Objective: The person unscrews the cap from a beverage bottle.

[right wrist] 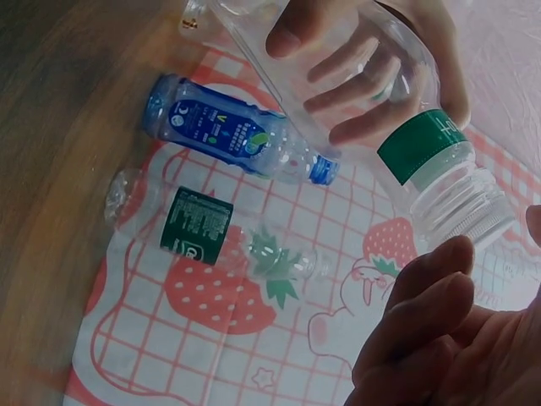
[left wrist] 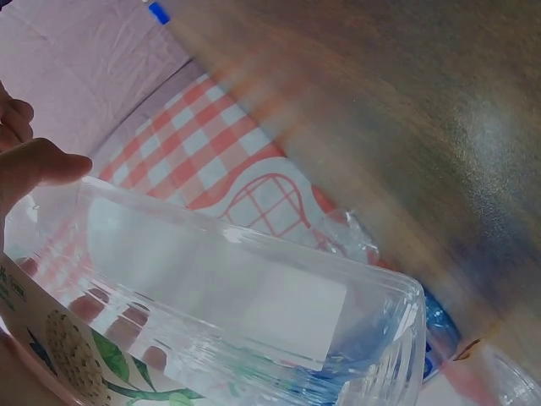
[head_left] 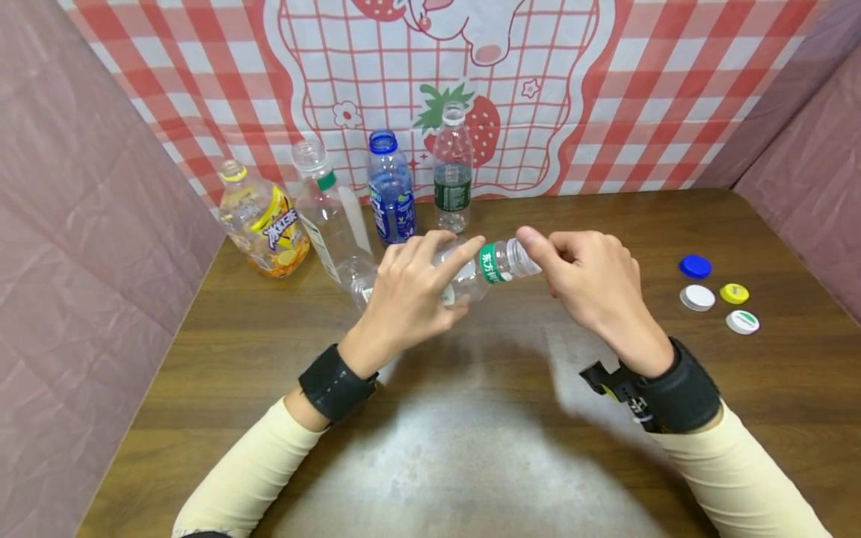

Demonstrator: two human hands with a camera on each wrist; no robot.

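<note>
My left hand grips a clear plastic bottle, tilted on its side above the table, with a green neck label and its mouth toward the right. In the left wrist view, the body of this bottle shows a printed plant label. The right hand is at the mouth, its fingers bent and the thumb close to the rim. Seen from the right wrist, the threaded neck shows no cap on it, and the curled fingers are beside it. Whether those fingers hold anything is hidden.
Behind the hands stand a yellow-labelled bottle, a large clear bottle, a blue bottle and a green-labelled clear bottle. At right lie a blue cap, a white cap, a yellow cap and a white-and-green cap.
</note>
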